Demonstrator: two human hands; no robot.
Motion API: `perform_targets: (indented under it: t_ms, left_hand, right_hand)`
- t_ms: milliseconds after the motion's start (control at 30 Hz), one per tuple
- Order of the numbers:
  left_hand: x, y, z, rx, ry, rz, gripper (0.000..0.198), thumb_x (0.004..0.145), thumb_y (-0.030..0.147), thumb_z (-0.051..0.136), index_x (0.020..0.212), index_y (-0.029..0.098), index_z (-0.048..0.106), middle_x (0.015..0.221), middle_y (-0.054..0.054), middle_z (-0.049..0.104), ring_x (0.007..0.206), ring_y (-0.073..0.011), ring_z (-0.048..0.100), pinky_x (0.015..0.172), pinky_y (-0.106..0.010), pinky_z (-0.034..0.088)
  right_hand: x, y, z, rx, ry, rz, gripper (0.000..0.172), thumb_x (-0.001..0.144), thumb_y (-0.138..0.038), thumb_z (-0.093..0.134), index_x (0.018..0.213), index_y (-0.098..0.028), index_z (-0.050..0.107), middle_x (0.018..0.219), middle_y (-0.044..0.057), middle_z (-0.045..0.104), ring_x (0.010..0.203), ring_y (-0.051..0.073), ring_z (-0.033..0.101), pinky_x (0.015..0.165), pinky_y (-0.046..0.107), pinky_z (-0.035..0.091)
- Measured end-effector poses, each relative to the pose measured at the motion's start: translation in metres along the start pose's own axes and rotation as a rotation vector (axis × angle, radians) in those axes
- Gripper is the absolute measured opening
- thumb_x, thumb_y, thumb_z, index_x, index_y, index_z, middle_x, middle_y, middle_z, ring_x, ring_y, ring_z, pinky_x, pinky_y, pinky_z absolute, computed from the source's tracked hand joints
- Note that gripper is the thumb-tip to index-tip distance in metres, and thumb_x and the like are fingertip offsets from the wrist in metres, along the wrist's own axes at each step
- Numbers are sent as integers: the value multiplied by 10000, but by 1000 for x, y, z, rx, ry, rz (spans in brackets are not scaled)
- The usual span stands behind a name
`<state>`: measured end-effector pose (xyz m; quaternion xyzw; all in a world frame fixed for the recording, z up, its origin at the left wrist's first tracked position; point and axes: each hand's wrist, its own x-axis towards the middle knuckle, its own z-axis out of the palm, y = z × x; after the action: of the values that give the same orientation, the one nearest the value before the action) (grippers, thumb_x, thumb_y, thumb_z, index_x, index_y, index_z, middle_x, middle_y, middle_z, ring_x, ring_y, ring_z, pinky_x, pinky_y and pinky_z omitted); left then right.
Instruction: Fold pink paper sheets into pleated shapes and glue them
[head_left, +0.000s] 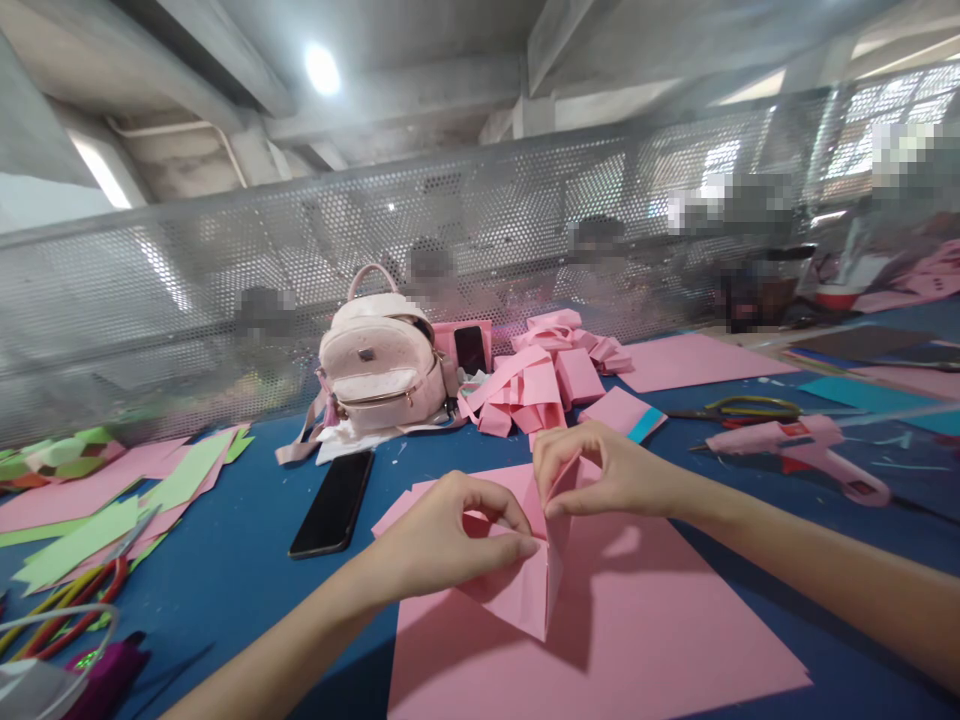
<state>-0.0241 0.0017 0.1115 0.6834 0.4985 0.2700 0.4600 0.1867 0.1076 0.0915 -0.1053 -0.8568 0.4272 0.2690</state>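
A folded piece of pink paper (517,595) stands between my two hands, its creased edge pointing down toward me. My left hand (457,535) pinches its left panel, thumb in front and fingers curled behind. On the right panel, my right hand (592,470) is closed near the top edge, thumb against the near side. The two panels meet at an upright fold and spread apart toward the top. Beneath them lies a large pink sheet (660,630), on which the folded piece casts a shadow. My fingertips behind the paper are partly hidden.
A black phone (332,505) lies left of my hands. Behind stand a pale pink backpack (382,370) and a pile of folded pink papers (532,385). At right are a pink glue gun (799,445) and scissors (750,408); at left, green sheets (82,545) and red-handled scissors (97,605).
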Motion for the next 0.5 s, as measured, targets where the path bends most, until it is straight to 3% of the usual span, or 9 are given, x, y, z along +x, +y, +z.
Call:
perform_targets:
  t_ms: [233,400,500]
  left_hand:
    - [-1,1,2,-49,-10,-51,190,816,319,668,724,153,673,648,16,594,536,-87,511,473,-174,409]
    - [1,0,-4,7,-12,56,145,802,287,688,751,155,716,795,-20,688,741,-130,597,720,-221,477]
    - [3,-3,-9,-9,-69,73,135,774,295,729,801,163,739,812,-12,694,760,-136,586,751,-232,455]
  right_hand:
    - [0,-1,1,12,6,9,163,766,-339,831,770,-186,774,774,32,709,786,173,611,748,302,472]
    - [4,-5,1,4,64,-35,176,764,-352,833,746,-191,764,744,26,696,788,177,610,774,319,477]
    - [7,-9,-1,-22,76,-40,183,767,-372,829,752,-201,768,802,32,690,808,177,612,812,337,479]
